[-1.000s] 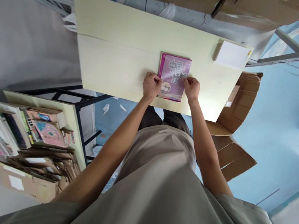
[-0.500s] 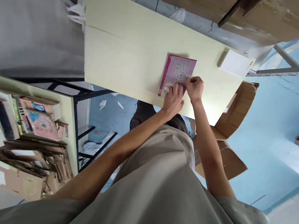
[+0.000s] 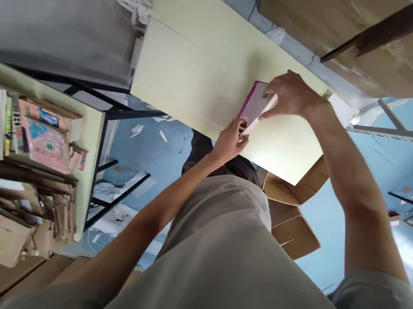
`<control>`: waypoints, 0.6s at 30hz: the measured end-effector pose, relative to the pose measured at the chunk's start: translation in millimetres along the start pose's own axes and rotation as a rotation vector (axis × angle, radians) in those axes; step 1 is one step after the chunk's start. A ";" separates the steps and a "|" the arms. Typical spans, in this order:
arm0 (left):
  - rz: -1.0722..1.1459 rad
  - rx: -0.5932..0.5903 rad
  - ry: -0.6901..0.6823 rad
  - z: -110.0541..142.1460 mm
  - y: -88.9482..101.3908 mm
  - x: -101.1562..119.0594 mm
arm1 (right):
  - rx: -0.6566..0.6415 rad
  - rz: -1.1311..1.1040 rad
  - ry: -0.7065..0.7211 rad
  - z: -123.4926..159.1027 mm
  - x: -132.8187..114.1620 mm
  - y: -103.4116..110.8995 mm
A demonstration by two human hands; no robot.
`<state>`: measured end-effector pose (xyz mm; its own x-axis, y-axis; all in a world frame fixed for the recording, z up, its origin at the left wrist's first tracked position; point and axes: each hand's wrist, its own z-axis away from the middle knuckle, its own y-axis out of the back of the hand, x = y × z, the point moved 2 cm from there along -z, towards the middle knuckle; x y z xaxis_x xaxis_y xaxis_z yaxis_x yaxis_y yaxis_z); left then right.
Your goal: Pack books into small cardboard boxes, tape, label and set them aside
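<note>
A book with a pink-purple spine and pale cover point(image 3: 254, 102) is tilted up over the cream tabletop point(image 3: 198, 62), its white page edges toward my right side. My left hand point(image 3: 231, 140) grips its near end, fingers bent around the edge. My right hand point(image 3: 289, 95) is curved over the far right part, thumb below and fingers at the top, closed on the book. Part of the cover is hidden by my fingers. Just behind my right wrist lies a white box-like block point(image 3: 342, 110), partly covered by the arm.
Large cardboard boxes point(image 3: 327, 16) stand beyond the table's far edge. An open carton point(image 3: 291, 228) sits below on the right. To the left, a shelf point(image 3: 88, 155) carries books point(image 3: 44, 142) and flattened cardboard point(image 3: 19, 196). A metal rail point(image 3: 409, 136) runs at the right.
The book, flat with its purple cover showing, is now lifted and tilted. My right hand moved from pinching at its edge to wrapping its far side. The view has turned and shifted.
</note>
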<state>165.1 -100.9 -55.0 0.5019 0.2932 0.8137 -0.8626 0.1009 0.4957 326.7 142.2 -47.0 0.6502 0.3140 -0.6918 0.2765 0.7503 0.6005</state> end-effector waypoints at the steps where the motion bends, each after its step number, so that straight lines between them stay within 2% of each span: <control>1: 0.020 0.043 0.033 3.5 5.4 -2.8 | -0.031 -0.014 -0.028 -12.8 4.0 5.9; 3: 0.063 0.132 0.108 11.2 14.3 -8.5 | -0.003 -0.099 -0.098 -37.1 10.8 13.5; 7: 0.259 0.247 0.311 24.0 18.2 -26.8 | 0.250 -0.332 -0.222 -81.7 18.9 13.0; 8: 0.329 0.263 0.352 25.2 16.3 -33.5 | 0.255 -0.347 -0.232 -92.5 19.7 8.9; 10: 0.447 0.292 0.403 24.6 11.4 -48.6 | 0.172 -0.332 -0.232 -113.4 20.1 -4.2; 13: 0.475 0.340 0.474 17.0 6.0 -72.7 | 0.051 -0.255 -0.208 -138.3 18.2 -32.9; 16: 0.457 0.357 0.586 4.9 7.5 -93.1 | 0.067 -0.135 -0.159 -153.1 11.7 -63.8; 18: 0.462 0.309 0.663 -3.2 12.1 -103.0 | 0.069 -0.026 -0.152 -157.8 3.9 -81.8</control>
<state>102.7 -126.9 -133.8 -0.1180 0.7447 0.6569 -0.8669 -0.3999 0.2975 194.9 173.9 -162.1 0.7402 0.1995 -0.6421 0.3391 0.7138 0.6128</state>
